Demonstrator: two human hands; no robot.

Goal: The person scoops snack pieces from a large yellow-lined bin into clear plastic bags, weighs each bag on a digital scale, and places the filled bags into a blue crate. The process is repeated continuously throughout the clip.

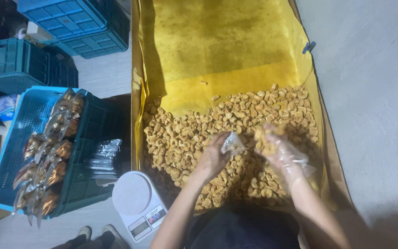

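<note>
Lower centre of the frame: the left hand [212, 157], bare, pinches a small clear bag [232, 143] at its mouth, grip closed on it. Just right of it, the right hand [279, 154], in a thin clear glove, is cupped around a clump of snacks [264, 140]. Both hang over the snack pile [185, 138] in a yellow-lined tray [217, 41]. At lower left stands a white scale [137, 203]; at left, a blue crate [14, 138] of filled packs [51, 157].

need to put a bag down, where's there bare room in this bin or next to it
Bare yellow lining beyond the nut pile. The white scale pan is bare. Crowded: around left hand and right hand, and the packet-filled blue crate.
</note>
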